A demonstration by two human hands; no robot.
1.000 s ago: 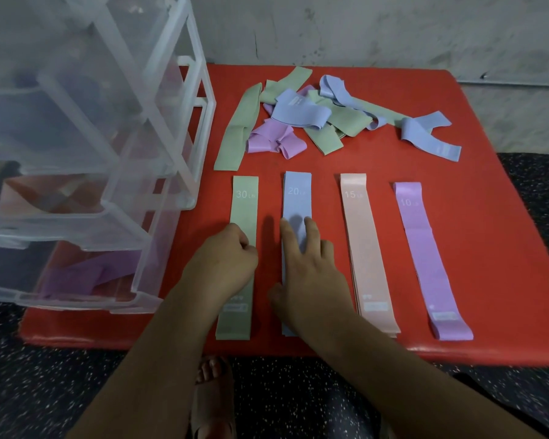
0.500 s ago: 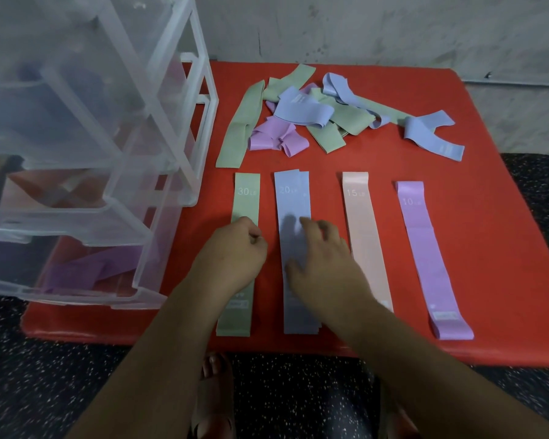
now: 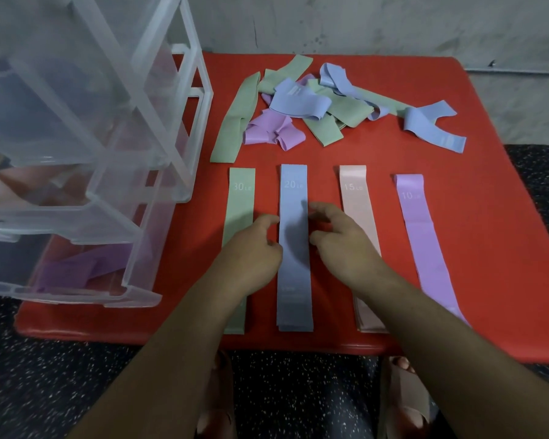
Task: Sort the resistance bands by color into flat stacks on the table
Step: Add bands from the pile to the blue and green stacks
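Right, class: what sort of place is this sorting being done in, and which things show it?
Probably a plain indoor room, perhaps a home: a low red table against a stained bare wall, speckled dark floor, and a clear plastic drawer unit.

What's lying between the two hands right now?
The flat blue stack, marked 20 LB, lies between the left hand and the right hand on the red table, seen in the head view.

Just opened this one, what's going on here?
A person is sorting resistance bands by color on a red table. The left hand and right hand flank the blue 20 LB stack, fingertips at its long edges, seemingly squaring it. The green stack, pink stack and purple stack lie flat alongside; a tangled pile of unsorted bands waits behind.
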